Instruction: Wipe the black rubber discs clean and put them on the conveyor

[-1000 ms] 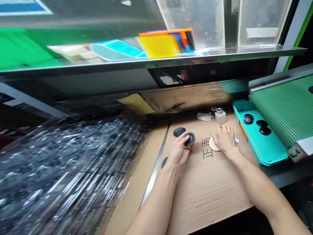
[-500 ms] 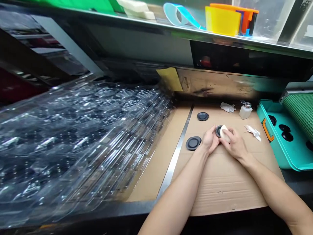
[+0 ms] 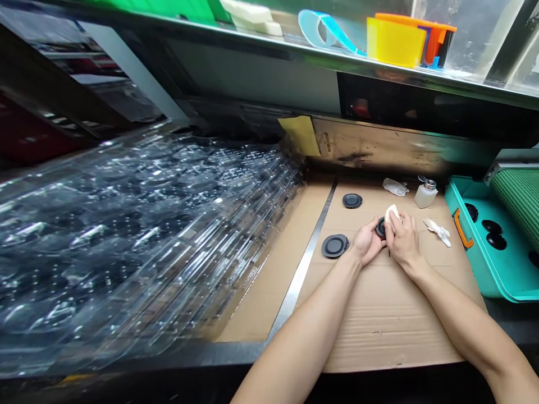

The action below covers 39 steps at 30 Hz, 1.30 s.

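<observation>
Both my hands meet over a cardboard sheet [image 3: 379, 314] on the bench. My left hand [image 3: 367, 242] is closed around a small black round part [image 3: 381, 227], mostly hidden by the fingers. My right hand [image 3: 402, 240] pinches a cream-white pad [image 3: 391, 213] and presses it against that part. Two more black round parts lie loose on the cardboard: one [image 3: 335, 246] just left of my left hand, another [image 3: 352, 200] farther back.
A big stack of clear plastic trays [image 3: 126, 235] fills the left. At the back right are a crumpled wipe [image 3: 394, 187], a small white bottle [image 3: 425, 194] and a white scrap [image 3: 438, 231]. A teal tray [image 3: 484, 264] with black parts and a green conveyor [image 3: 520, 193] stand at the right.
A second ago my hands were apart, the right on the pad lying on the cardboard. Now the pad is lifted and held against the black part. The view swung left.
</observation>
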Tool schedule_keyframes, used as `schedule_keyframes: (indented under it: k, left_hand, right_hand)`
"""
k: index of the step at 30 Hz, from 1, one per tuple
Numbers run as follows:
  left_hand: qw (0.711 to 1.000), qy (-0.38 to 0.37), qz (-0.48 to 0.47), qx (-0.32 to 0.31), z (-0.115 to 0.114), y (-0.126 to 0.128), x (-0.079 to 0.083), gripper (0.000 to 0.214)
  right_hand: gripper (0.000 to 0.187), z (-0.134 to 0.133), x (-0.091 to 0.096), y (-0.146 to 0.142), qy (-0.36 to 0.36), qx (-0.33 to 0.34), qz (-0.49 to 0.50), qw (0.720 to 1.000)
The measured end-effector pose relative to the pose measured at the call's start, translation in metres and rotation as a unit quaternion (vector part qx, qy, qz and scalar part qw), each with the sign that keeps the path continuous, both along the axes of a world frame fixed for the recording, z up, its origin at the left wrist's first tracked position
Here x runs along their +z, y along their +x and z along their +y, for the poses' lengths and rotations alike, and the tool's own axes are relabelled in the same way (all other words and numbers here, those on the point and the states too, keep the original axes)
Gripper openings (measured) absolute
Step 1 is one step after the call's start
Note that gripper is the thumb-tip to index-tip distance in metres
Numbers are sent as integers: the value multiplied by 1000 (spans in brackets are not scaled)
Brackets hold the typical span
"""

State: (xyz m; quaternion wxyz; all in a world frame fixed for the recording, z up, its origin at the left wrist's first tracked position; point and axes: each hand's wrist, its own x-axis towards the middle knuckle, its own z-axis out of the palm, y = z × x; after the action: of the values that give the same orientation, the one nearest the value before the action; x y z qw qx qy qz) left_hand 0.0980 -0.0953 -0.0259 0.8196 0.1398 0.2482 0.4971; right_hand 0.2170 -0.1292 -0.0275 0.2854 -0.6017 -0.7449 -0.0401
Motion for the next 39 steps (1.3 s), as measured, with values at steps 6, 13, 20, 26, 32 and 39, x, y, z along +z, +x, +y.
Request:
schedule_keyframes:
  k: [6,13,20,26,32,39]
  left_hand:
    - [1000,23,10,9,1,2,-7,28]
    - [999,31,20,27,-2,4,-6,30]
    - [998,41,27,28,-2,4,-6,28]
    - [997,56,35,38,-1,5,-7,30]
    - [997,45,31,52,1,5,-8,30]
    - [996,56,45,58,-2,12,-9,28]
  right_hand:
    - [46,2,0,2,-5,-4,-12,1000]
    - [45,-3,2,2,-26,5,-33,999]
    - [42,3,0,10,-4,28,16,999]
    - [58,10,2,24,-18,9,142,990]
    - [46,-3,13,35,-126,98,166,973]
    - [32,18,15,33,-207,99,285,931]
